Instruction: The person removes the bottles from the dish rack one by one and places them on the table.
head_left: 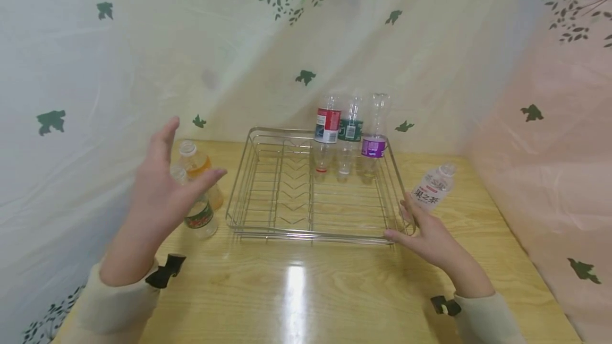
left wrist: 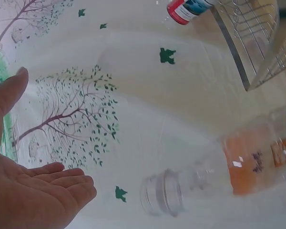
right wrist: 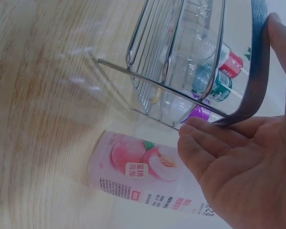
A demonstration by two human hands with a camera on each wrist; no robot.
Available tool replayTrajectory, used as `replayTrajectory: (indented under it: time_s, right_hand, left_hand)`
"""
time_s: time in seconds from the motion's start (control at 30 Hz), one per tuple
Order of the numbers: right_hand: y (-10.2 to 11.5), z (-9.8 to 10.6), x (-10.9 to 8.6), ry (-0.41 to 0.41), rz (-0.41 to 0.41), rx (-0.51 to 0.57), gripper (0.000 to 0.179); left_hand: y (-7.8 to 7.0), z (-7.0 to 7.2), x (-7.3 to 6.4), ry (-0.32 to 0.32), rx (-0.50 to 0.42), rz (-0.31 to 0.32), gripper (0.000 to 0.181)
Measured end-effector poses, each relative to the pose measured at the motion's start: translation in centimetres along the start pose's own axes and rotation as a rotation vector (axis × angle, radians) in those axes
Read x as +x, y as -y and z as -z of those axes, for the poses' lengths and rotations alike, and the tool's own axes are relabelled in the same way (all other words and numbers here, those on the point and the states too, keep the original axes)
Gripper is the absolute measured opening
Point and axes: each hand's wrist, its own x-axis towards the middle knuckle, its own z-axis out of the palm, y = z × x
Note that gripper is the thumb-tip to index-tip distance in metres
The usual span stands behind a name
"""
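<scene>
My right hand (head_left: pixel 430 238) grips the front right corner of a metal wire dish rack (head_left: pixel 311 236), thumb on the front rim and fingers at the side. Just outside those fingers stands a clear bottle with a pale pink peach label (right wrist: pixel 143 167). My left hand (head_left: pixel 160 185) is held up in the air with thumb and fingers spread, holding nothing. It overlaps two clear bottles on the table left of the rack in the head view: an orange-label bottle (left wrist: pixel 257 164) and a green-and-red-label bottle (head_left: pixel 200 218).
At the rack's back right corner, three clear bottles lean side by side: a red-label bottle (head_left: pixel 328 123), a green-label bottle (head_left: pixel 350 129) and a purple-label bottle (head_left: pixel 373 146). A wooden table (head_left: pixel 239 285) bears everything. Patterned sheets (head_left: pixel 239 68) hang behind and at both sides.
</scene>
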Motion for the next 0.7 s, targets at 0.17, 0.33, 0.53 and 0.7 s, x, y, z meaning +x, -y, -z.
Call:
replayTrajectory:
  time_s: [0.17,0.33,0.53,0.7]
  right_hand:
    - [-0.2,-0.1,0.0,0.000,0.000,0.003,0.113]
    - [-0.3,-0.1,0.0,-0.003,0.006,0.010,0.113]
    - [-0.1,-0.1,0.0,0.002,0.006,0.001,0.113]
    - [-0.1,0.0,-0.1,0.003,0.010,-0.003,0.112]
  left_hand:
    - [-1.1,-1.3,0.2,0.014,0.002,-0.062,0.106]
    - [-1.7,-2.7,0.3,0.068,0.019,-0.077,0.105]
    - [-1.5,-4.2,0.4,0.133,0.042,-0.053,0.106]
    - [-1.8,-5.4,0.6,0.187,0.011,-0.043,0.105]
